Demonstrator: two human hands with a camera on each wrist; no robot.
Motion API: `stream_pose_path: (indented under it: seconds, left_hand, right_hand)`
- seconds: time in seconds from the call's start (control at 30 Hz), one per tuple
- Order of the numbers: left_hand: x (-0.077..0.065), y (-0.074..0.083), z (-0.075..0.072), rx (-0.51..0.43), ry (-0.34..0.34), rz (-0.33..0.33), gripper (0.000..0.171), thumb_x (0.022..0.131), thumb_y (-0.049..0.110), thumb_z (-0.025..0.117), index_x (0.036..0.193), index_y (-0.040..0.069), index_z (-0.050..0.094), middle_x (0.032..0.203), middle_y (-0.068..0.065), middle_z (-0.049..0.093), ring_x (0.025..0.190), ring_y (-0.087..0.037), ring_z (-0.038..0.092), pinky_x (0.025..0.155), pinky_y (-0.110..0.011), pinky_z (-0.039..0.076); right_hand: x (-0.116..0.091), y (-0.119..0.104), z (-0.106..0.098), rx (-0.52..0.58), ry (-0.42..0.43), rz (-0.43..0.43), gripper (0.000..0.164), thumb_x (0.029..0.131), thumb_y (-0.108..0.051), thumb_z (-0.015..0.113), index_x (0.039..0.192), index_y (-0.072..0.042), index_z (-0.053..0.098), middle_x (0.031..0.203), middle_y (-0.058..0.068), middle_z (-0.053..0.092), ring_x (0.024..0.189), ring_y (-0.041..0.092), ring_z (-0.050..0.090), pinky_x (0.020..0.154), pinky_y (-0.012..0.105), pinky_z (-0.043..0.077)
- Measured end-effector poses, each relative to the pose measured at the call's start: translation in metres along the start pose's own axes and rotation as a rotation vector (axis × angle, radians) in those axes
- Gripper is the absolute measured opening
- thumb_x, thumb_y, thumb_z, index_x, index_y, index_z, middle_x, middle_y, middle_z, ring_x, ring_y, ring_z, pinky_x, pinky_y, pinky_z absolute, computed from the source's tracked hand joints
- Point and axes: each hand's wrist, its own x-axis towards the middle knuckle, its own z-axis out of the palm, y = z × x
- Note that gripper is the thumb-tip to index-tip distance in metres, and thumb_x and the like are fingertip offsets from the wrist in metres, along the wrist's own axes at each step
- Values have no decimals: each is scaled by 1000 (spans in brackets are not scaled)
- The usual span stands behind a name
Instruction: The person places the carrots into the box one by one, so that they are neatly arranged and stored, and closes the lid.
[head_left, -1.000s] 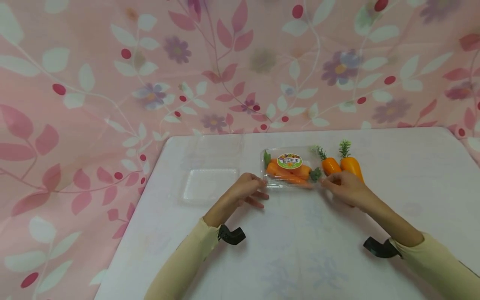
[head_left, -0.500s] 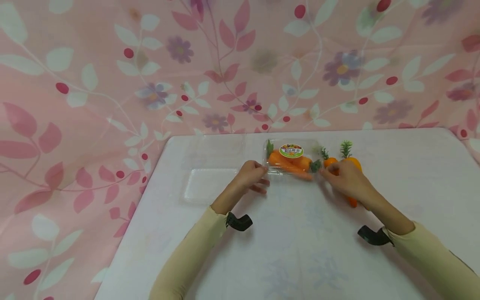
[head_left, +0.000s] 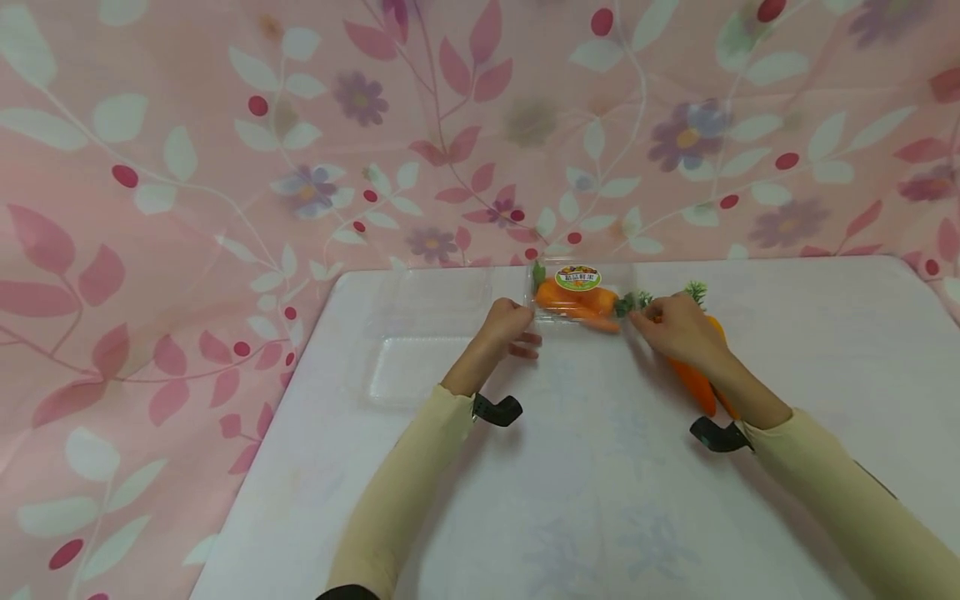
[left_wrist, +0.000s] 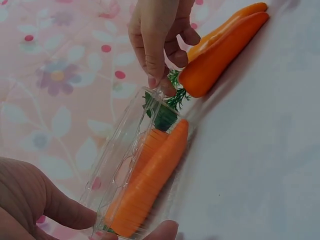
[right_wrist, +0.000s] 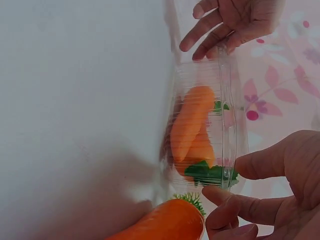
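A clear plastic clamshell box (left_wrist: 131,116) with orange carrots (head_left: 577,298) and an oval label (head_left: 577,278) is held between both hands near the back of the table. My left hand (head_left: 508,331) pinches its left end at the rim. At its right end, my right hand (head_left: 681,332) pinches the other corner between thumb and index finger. In the right wrist view, the carrots (right_wrist: 195,125) and their green tops show through the ribbed wall. Two loose carrots (left_wrist: 225,50) lie beside and below my right hand, partly hidden by it in the head view.
Another clear clamshell box (head_left: 423,340) lies opened flat on the left side of the white-covered table (head_left: 585,483). A pink flowered cloth (head_left: 480,125) hangs along the table's back edge.
Both hands have moved away from me together, carrying the box of carrots from mid-table to the back edge. The loose carrots and the opened box stay in place.
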Motion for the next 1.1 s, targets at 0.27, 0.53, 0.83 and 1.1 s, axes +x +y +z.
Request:
stream_pose_path:
  seconds: [0.27, 0.53, 0.83, 1.1]
  left_hand:
    - [11, 2, 3, -53, 31, 27, 40, 96, 13, 49, 130, -6, 41, 116, -16, 50, 100, -39, 66, 71, -44, 59]
    - [7, 3, -2, 27, 40, 36, 40, 98, 18, 53, 130, -4, 45, 118, -15, 52, 102, -36, 66, 75, -43, 59]
    - [-13, 5, -33, 167, -37, 163, 46, 100, 23, 57, 132, -7, 45, 132, -21, 51, 108, -40, 64, 67, -40, 60]
    - [-37, 2, -86, 258, -129, 273, 45, 100, 25, 58, 133, -4, 49, 130, -21, 56, 111, -41, 62, 72, -43, 60]
  right_hand:
    - [15, 0, -1, 4, -11, 60, 38, 99, -24, 56, 104, 11, 70, 51, 1, 44, 50, 18, 43, 44, 29, 34]
    - [13, -3, -7, -43, -31, 143, 44, 99, -34, 55, 113, 5, 69, 95, 22, 61, 89, 36, 54, 56, 37, 46]
    - [1, -1, -17, -81, -27, 174, 54, 99, -46, 52, 124, 1, 63, 124, 30, 45, 106, 43, 47, 74, 53, 45]
    - [-13, 0, -27, -105, -2, 142, 55, 99, -45, 51, 125, 2, 61, 121, 29, 50, 103, 41, 49, 75, 56, 46]
